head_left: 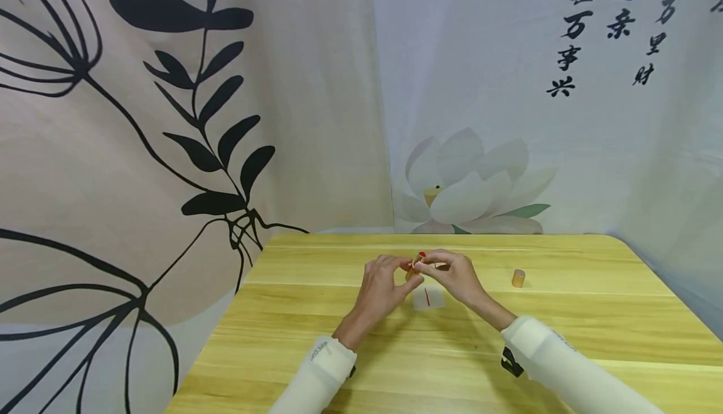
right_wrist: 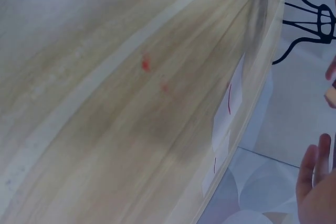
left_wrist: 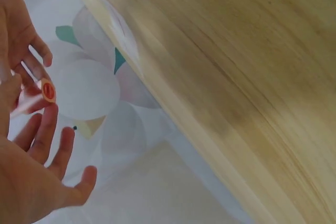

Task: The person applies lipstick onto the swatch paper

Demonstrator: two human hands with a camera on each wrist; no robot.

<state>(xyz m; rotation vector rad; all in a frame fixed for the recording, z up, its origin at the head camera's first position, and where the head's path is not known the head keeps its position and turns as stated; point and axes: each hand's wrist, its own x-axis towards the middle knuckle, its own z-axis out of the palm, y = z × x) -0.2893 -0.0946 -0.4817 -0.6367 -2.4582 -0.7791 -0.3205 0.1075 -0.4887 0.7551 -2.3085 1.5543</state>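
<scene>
In the head view, a lipstick [head_left: 411, 273] in a copper-gold tube is held up between both hands over the table, its red tip tilted upward. My left hand [head_left: 380, 287] grips the tube's lower part, and my right hand [head_left: 460, 279] pinches it near the top. The left wrist view shows the lipstick's round base [left_wrist: 48, 92] with a red label, near the fingertips. A small copper-coloured cap [head_left: 518, 278] stands on the table to the right. Beneath the hands lies a white paper [head_left: 420, 301] with a red stroke.
The wooden table [head_left: 271, 351] ends at a printed curtain [head_left: 327, 119] behind. Red smudges [right_wrist: 146, 64] mark the tabletop in the right wrist view, where two white paper areas [right_wrist: 223, 116] show red strokes.
</scene>
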